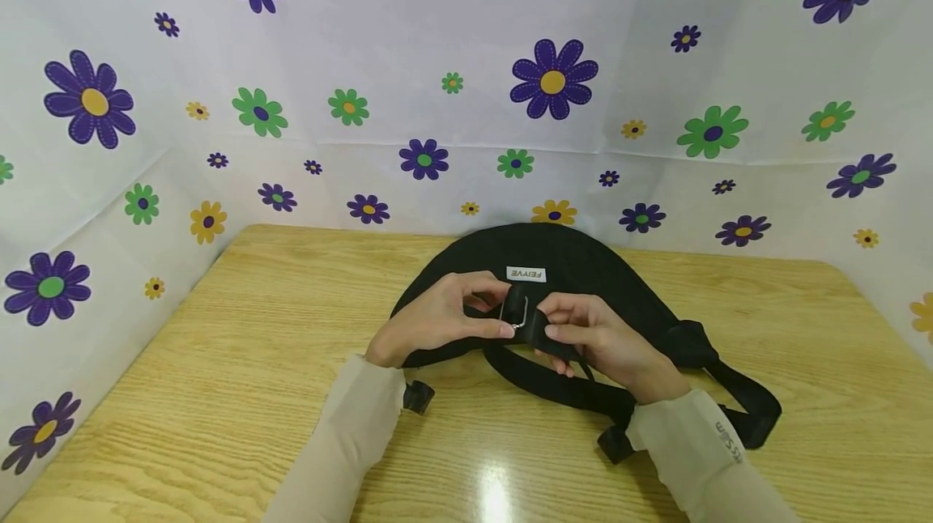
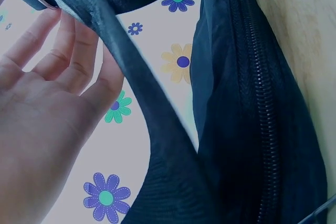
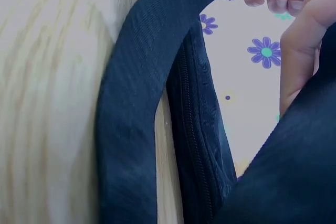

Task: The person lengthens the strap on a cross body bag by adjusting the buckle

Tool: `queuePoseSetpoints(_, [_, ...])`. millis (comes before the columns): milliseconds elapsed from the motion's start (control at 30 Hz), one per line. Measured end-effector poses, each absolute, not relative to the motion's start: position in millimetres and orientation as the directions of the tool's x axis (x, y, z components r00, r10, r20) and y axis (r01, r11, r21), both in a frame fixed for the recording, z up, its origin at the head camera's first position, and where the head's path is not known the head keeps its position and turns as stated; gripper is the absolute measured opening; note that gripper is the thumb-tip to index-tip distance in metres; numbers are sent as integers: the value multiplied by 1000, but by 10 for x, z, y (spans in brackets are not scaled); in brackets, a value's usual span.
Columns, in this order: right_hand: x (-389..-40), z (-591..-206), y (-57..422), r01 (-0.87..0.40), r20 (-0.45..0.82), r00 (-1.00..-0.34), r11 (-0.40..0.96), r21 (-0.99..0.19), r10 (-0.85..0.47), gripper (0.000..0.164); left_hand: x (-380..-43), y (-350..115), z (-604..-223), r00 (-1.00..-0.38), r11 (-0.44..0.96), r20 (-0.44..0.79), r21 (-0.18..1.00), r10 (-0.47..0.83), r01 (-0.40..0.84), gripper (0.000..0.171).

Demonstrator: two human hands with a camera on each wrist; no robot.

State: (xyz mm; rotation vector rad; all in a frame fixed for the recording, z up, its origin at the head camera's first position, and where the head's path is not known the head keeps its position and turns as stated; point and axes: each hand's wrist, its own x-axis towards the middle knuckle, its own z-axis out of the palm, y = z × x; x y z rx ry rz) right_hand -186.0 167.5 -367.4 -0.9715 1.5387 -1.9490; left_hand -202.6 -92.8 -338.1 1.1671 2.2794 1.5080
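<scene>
A black crossbody bag (image 1: 568, 260) lies on the table, its white FEIYVE label (image 1: 526, 274) reading upside down in the head view. Over its near side my left hand (image 1: 437, 316) pinches a metal strap buckle (image 1: 526, 302) between thumb and fingers, with black webbing looped in it. Just right of the buckle, my right hand (image 1: 601, 338) grips the black strap (image 1: 539, 333) between thumb and fingers. The left wrist view shows webbing running down from the left hand past the bag's zipper (image 2: 265, 114). A strap loop (image 3: 131, 98) arches up to the right hand in the right wrist view.
The wooden table (image 1: 240, 393) carries the bag near its back edge. More strap (image 1: 758, 418) curls at the right, and rolled strap ends (image 1: 418, 397) lie near both forearms. A white flowered cloth (image 1: 452, 37) hangs behind and at the sides.
</scene>
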Motion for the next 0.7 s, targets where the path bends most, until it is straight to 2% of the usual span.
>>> queuePoseSetpoints(300, [-1855, -3710, 1654, -61, 277, -651, -315, -947, -707, 38, -2030, -914, -3387, -660, 154, 256, 855, 706, 496, 35])
queuePoseSetpoints(500, [-1840, -3694, 1588, -87, 286, -653, -306, -948, -701, 35, -2023, -897, -3389, -662, 169, 249, 849, 706, 500, 31])
queuePoseSetpoints(700, [-1819, -3679, 1546, -50, 229, -708, -276, -960, -668, 28, -2001, -856, -3372, -649, 214, 264, 800, 714, 560, 25])
